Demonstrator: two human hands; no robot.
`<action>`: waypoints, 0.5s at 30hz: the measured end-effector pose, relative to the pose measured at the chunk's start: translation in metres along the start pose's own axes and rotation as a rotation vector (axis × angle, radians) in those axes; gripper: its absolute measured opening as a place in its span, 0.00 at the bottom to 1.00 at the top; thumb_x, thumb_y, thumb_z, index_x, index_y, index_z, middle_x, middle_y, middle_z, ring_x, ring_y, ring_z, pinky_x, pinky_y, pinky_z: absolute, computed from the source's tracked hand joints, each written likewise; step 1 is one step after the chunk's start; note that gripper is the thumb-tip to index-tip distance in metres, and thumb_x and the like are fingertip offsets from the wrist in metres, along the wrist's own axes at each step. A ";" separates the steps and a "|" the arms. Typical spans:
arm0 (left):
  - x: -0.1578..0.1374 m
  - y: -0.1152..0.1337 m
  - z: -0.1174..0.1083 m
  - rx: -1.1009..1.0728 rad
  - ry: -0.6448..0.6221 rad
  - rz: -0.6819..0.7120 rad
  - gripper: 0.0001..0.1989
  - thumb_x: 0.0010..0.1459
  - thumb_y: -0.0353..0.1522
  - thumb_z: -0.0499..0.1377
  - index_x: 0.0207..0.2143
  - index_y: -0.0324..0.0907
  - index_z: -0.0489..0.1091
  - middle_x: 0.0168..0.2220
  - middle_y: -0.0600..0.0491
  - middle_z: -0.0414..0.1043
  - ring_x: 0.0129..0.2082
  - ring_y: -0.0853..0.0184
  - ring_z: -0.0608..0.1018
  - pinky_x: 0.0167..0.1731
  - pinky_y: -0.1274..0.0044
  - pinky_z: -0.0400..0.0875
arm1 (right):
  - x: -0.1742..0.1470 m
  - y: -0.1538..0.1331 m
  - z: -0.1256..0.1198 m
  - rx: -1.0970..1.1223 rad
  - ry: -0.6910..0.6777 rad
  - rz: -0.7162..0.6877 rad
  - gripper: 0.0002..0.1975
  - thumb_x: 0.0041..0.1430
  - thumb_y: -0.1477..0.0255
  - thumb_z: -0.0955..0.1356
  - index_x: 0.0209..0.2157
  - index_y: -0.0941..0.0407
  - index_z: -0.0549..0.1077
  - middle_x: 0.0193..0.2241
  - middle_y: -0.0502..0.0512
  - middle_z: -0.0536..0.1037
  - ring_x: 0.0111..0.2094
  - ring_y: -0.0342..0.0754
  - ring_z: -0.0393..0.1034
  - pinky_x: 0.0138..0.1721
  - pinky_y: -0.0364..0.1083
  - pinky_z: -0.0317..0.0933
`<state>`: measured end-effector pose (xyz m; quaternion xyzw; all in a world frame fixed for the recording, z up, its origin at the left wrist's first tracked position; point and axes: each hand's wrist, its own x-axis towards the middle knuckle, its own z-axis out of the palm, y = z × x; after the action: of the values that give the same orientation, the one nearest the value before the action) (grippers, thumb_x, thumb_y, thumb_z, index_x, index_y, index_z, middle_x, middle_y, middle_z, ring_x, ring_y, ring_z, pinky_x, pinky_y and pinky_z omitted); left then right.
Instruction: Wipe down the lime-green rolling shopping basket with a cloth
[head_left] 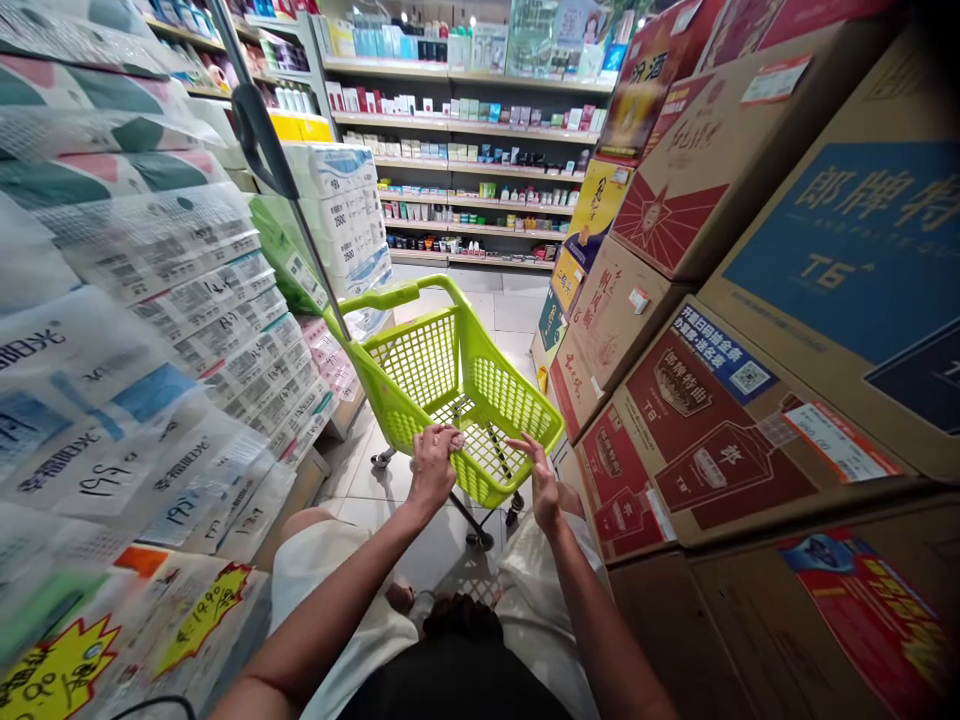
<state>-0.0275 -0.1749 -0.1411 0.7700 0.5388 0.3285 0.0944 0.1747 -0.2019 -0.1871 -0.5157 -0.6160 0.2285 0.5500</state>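
Note:
A lime-green shopping cart with perforated walls stands on wheels right in front of me. My left hand is closed at its near rim, with its fingers curled together. Something small and pale may be between the fingertips, but I cannot make it out. Beside the cart's near right corner, my right hand is raised with its fingers stretched and apart, holding nothing. Whether either hand touches the rim I cannot tell. A metal pole with a dark grey grip rises at the cart's left side.
Stacked tissue packs line the left, with yellow price signs low down. Printed cardboard cartons are piled high along the right. Shelves of small boxed goods cross the far end, beyond the tiled floor.

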 end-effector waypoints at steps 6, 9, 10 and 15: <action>-0.052 0.035 0.024 -0.035 -0.293 0.324 0.34 0.46 0.16 0.53 0.53 0.52 0.72 0.57 0.48 0.67 0.54 0.55 0.67 0.49 0.64 0.69 | 0.004 -0.007 -0.001 0.210 0.046 0.136 0.35 0.68 0.60 0.44 0.53 0.54 0.75 0.39 0.62 0.80 0.52 0.57 0.70 0.54 0.58 0.63; -0.047 0.032 0.024 -0.020 -0.330 0.399 0.33 0.46 0.17 0.55 0.52 0.50 0.72 0.57 0.47 0.68 0.54 0.54 0.67 0.52 0.61 0.67 | 0.001 -0.002 -0.009 0.210 0.040 0.136 0.33 0.67 0.62 0.45 0.52 0.55 0.75 0.41 0.61 0.80 0.53 0.56 0.70 0.56 0.58 0.62; -0.038 0.026 0.022 -0.022 -0.314 0.390 0.32 0.46 0.17 0.54 0.51 0.49 0.73 0.56 0.47 0.68 0.54 0.54 0.67 0.53 0.61 0.67 | 0.000 0.001 -0.012 0.198 0.033 0.135 0.33 0.67 0.63 0.46 0.51 0.55 0.75 0.42 0.61 0.80 0.54 0.56 0.69 0.58 0.58 0.61; 0.012 -0.012 0.007 0.008 -0.042 0.095 0.27 0.52 0.18 0.51 0.49 0.49 0.75 0.53 0.46 0.67 0.53 0.56 0.67 0.52 0.63 0.69 | -0.003 0.012 -0.018 -0.003 -0.090 0.052 0.27 0.67 0.65 0.51 0.38 0.52 0.79 0.49 0.56 0.79 0.57 0.53 0.66 0.69 0.60 0.41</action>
<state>-0.0304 -0.1580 -0.1473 0.8017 0.5010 0.3143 0.0869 0.1950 -0.2053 -0.1934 -0.5215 -0.6269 0.2645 0.5148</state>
